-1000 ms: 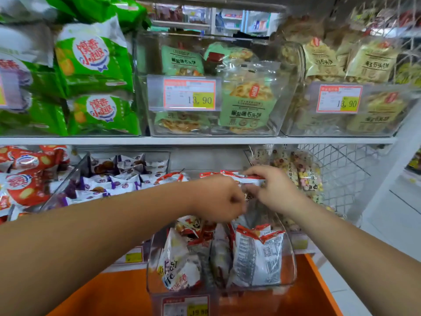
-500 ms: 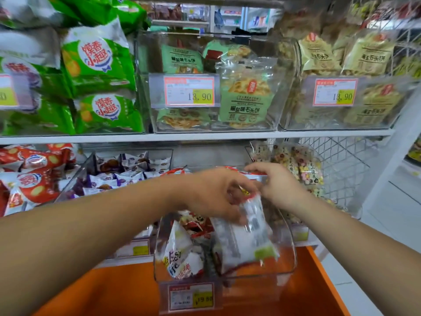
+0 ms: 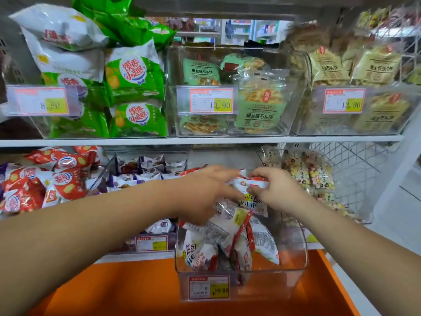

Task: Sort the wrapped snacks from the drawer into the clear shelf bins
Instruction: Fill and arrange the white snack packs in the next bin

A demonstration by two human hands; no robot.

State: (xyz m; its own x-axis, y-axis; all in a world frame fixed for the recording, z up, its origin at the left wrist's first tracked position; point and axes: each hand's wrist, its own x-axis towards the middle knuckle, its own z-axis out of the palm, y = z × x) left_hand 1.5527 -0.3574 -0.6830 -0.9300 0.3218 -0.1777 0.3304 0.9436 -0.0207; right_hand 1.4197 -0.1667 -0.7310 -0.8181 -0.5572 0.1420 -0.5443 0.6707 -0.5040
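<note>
Head view: the right hand (image 3: 278, 190) pinches the top edge of a white-and-red snack packet (image 3: 250, 195), its fingers curled on it, above the clear bin (image 3: 298, 247). The left hand (image 3: 205, 192) rests against the same packet with its fingers nearly straight. The bin holds more packets and juts past the front edge of the lower shelf (image 3: 127, 257), over the orange drawer (image 3: 136, 290).

Your left hand (image 3: 202, 195) hid the tops of the packets (image 3: 227, 233) in the clear bin (image 3: 293, 245), lower centre; its grip could not be told. Your right hand (image 3: 276, 190) covered one end of the white packet (image 3: 251, 185) it pinched. The yellowish bags (image 3: 378, 62), upper right, were blurred.
</note>
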